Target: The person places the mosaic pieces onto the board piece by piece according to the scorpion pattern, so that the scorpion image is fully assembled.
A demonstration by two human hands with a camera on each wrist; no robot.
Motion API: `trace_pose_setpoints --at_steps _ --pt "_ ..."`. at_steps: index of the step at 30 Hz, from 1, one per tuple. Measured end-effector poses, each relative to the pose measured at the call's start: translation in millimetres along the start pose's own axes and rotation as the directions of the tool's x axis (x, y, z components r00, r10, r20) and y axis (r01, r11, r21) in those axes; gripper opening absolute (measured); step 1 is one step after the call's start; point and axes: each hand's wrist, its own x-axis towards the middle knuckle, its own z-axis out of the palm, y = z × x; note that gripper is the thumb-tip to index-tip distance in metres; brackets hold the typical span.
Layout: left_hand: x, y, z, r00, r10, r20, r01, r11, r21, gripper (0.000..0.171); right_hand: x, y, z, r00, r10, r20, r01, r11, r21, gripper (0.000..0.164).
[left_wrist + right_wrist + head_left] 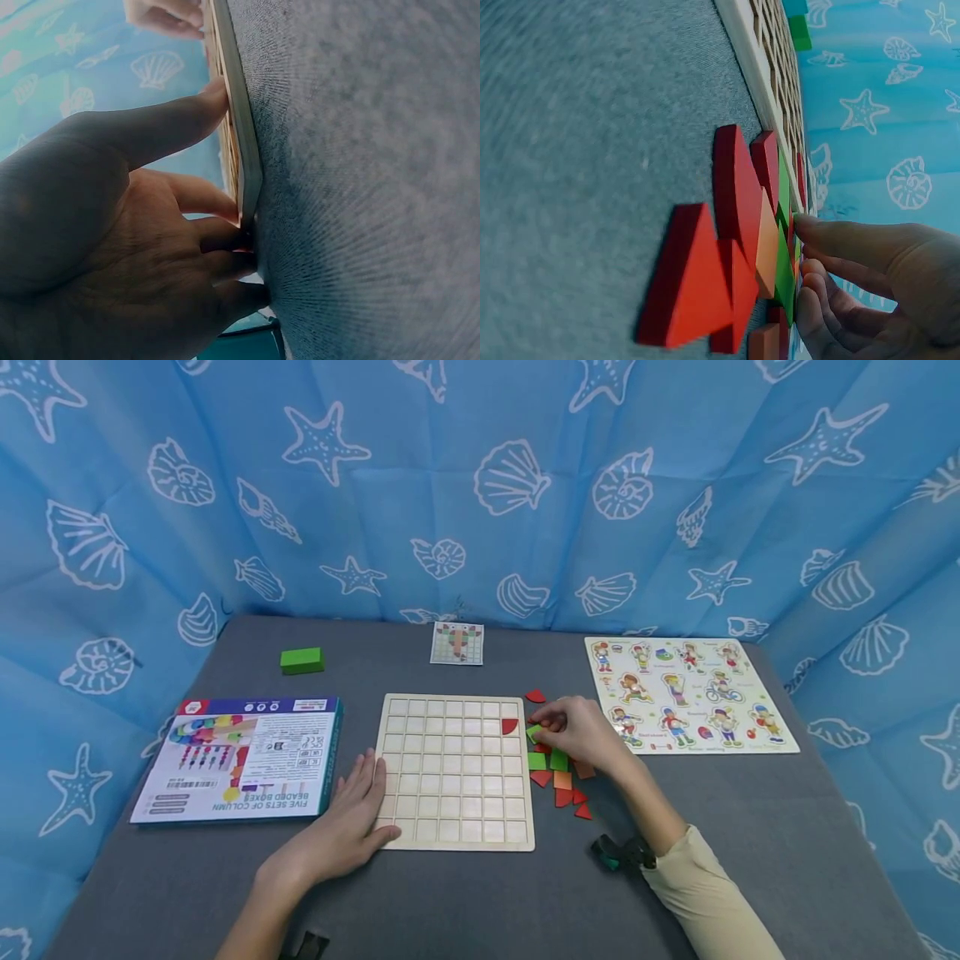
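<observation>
A wooden grid board [450, 768] lies flat at the table's middle, one red quarter-round tile [509, 726] in a cell near its upper right corner. My left hand [348, 814] rests at the board's left edge, fingers extended along the side; the thumb [184, 124] touches the near edge. Along the board's right side, my right hand [573, 727] reaches into a pile of loose tiles with bent fingers. Its fingertips are at a tilted green tile [533, 734]; whether they pinch it is hidden. Red tiles [686, 277], green tiles [558, 760] and orange tiles [562, 780] lie around.
A small pattern card [457, 643] lies behind the board. To the left are a boxed bead set [240, 760] and a green block [302, 661]. At the right lies a picture puzzle board [690, 693]. A blue shell-print curtain [420, 502] hangs behind the table.
</observation>
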Motion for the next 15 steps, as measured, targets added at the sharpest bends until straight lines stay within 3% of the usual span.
trace_pose_setpoints --at_steps 3,9,15 --pt "0.0 2.1 -1.4 1.0 -0.019 0.013 0.019 1.0 0.017 0.092 -1 0 0 1.0 0.008 -0.008 -0.008 0.999 -0.047 0.018" --pt "3.9 -13.1 7.7 1.0 0.001 -0.022 0.0 0.999 0.036 0.093 -3 -5 1 0.999 0.023 -0.023 -0.024 0.997 -0.077 0.021" --pt "5.5 -16.1 9.3 1.0 -0.004 -0.023 0.005 1.0 0.028 0.096 -4 -6 1 0.999 0.024 -0.036 -0.028 0.994 -0.106 0.02"
